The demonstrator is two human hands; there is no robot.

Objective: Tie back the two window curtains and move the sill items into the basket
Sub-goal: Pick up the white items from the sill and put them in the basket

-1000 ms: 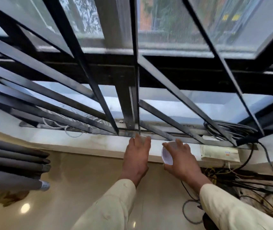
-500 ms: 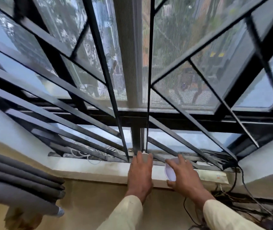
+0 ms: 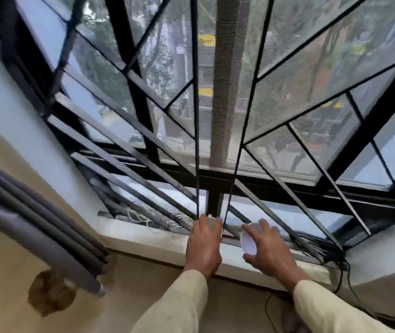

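Observation:
My left hand (image 3: pixel 205 246) lies on the pale window sill (image 3: pixel 143 239) by the central grille post, its fingers curled over a small white item (image 3: pixel 212 220) that is mostly hidden beneath them. Just to the right, my right hand (image 3: pixel 267 248) grips a white round cup (image 3: pixel 248 241) between thumb and fingers, its round white face turned left. A grey curtain (image 3: pixel 35 224) hangs in folds at the left edge. Below it on the floor sits a blurred brown object (image 3: pixel 50 294); I cannot tell what it is.
Black metal grille bars (image 3: pixel 199 116) stand directly behind the sill, close to both hands. Dark cables (image 3: pixel 333 253) bundle at the sill's right end and trail down the wall. White cords (image 3: pixel 141 219) lie at the sill's left end.
The view has tilted upward, showing more window and less floor. Both hands stay in the same spots on the sill, the right one still holding the cup.

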